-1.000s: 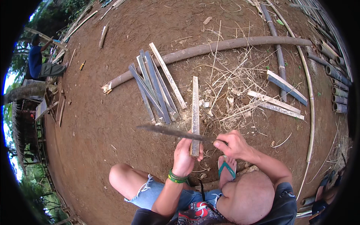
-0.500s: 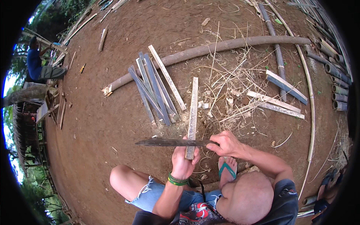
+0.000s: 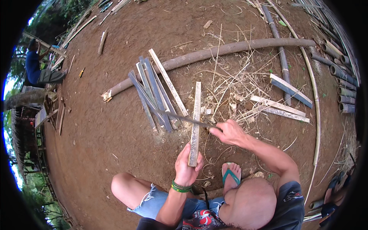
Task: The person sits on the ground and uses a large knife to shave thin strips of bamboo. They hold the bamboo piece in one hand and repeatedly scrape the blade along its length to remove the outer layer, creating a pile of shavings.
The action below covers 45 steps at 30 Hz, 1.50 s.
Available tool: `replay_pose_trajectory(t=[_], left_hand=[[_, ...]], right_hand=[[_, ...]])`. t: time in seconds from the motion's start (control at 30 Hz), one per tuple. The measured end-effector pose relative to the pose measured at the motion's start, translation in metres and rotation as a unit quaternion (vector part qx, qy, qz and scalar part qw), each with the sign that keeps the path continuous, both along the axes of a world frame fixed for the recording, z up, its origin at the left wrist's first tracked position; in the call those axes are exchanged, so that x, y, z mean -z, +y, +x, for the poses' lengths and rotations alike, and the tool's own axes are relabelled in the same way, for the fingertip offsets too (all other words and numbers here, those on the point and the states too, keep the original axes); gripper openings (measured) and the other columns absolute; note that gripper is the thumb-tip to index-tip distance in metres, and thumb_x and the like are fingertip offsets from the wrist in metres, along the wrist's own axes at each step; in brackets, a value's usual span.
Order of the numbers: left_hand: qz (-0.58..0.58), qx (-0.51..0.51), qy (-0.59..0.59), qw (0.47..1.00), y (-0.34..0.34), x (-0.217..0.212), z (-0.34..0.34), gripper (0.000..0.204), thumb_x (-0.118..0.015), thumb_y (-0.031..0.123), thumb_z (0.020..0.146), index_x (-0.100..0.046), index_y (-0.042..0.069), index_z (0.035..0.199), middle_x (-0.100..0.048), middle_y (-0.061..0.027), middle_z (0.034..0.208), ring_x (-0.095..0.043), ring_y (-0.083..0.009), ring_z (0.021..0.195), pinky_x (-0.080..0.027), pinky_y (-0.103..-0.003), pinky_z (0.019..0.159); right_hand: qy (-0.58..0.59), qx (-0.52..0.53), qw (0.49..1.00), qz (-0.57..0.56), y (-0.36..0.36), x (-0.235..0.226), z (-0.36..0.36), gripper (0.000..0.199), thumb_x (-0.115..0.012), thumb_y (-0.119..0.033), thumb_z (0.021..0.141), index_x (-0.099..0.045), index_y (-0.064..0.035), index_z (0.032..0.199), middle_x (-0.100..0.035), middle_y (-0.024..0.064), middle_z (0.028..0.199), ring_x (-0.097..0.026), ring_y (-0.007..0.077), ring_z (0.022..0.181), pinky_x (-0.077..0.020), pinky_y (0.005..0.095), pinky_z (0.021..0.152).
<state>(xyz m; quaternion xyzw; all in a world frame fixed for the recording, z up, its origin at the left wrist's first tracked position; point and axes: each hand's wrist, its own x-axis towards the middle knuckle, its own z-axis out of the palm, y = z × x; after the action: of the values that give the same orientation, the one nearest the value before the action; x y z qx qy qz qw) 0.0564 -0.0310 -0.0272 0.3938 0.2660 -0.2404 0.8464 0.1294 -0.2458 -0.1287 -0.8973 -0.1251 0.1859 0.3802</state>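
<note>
My left hand (image 3: pixel 187 165) is closed round the near end of a split bamboo strip (image 3: pixel 196 111), whose pale side faces up as it points away from me. A long dark-bladed machete (image 3: pixel 180 117) is gripped in my right hand (image 3: pixel 229 133). Its blade lies across the strip around the middle and slants up to the left; whether it touches the strip I cannot tell. Most of its handle is hidden by my fingers. Just left of the strip lies a pile of split bamboo strips (image 3: pixel 155 92), some dark side up, one pale.
A long pole (image 3: pixel 214 52) crosses the ground ahead. Tangled shavings (image 3: pixel 241 90) and more strips (image 3: pixel 292 92) lie to the right. Bamboo tubes (image 3: pixel 347 99) are stacked at the far right. Another person (image 3: pixel 33 65) in blue is at the far left. My sandalled foot (image 3: pixel 231 174) is near my right arm.
The machete has moved away from me along the strip, from near my left hand toward its middle, and its blade has tilted. My left hand still holds the strip.
</note>
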Motion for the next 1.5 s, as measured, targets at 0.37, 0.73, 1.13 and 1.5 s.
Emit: replay_pose_trajectory(t=[0.37,0.73,1.13,1.5], left_hand=[[0.002,0.000,0.004,1.000,0.015,-0.025,-0.002,0.034,-0.037,0.034,0.109,-0.052,0.005,0.116,-0.050,-0.0065,0.064,-0.041,-0.0130,0.047,-0.034,-0.026,0.046],[-0.017,0.050,0.042,0.998,0.011,-0.045,-0.039,0.039,-0.036,0.033,0.109,-0.048,0.003,0.131,-0.050,-0.0061,0.065,-0.041,-0.0124,0.047,-0.034,-0.025,0.046],[-0.003,0.040,0.049,0.998,0.019,-0.043,-0.040,0.036,-0.037,0.034,0.108,-0.049,0.004,0.124,-0.048,-0.0062,0.064,-0.040,-0.0133,0.047,-0.033,-0.025,0.045],[-0.014,0.047,0.053,0.997,0.025,-0.041,-0.038,0.034,-0.036,0.033,0.109,-0.051,0.005,0.121,-0.047,-0.0051,0.064,-0.040,-0.0121,0.048,-0.033,-0.025,0.046]], right_hand=[[-0.005,-0.002,1.000,0.006,0.007,-0.019,0.020,0.066,-0.049,-0.056,0.100,-0.062,-0.0060,0.059,-0.039,0.0002,0.042,-0.037,0.0156,0.036,-0.0340,0.0380,0.037],[0.102,0.092,0.985,-0.102,-0.047,0.032,0.003,0.069,-0.044,-0.056,0.102,-0.065,-0.0033,0.062,-0.046,0.0056,0.044,-0.044,0.0171,0.039,-0.0413,0.0388,0.040],[0.102,0.011,0.992,-0.071,-0.031,0.020,-0.003,0.075,-0.036,-0.062,0.103,-0.057,-0.0080,0.055,-0.038,-0.0024,0.044,-0.035,0.0151,0.038,-0.0414,0.0389,0.042],[-0.079,0.008,0.997,0.008,-0.053,0.043,-0.021,0.076,-0.044,-0.060,0.101,-0.060,0.0005,0.058,-0.052,0.0117,0.045,-0.055,0.0274,0.043,-0.0473,0.0477,0.049]])
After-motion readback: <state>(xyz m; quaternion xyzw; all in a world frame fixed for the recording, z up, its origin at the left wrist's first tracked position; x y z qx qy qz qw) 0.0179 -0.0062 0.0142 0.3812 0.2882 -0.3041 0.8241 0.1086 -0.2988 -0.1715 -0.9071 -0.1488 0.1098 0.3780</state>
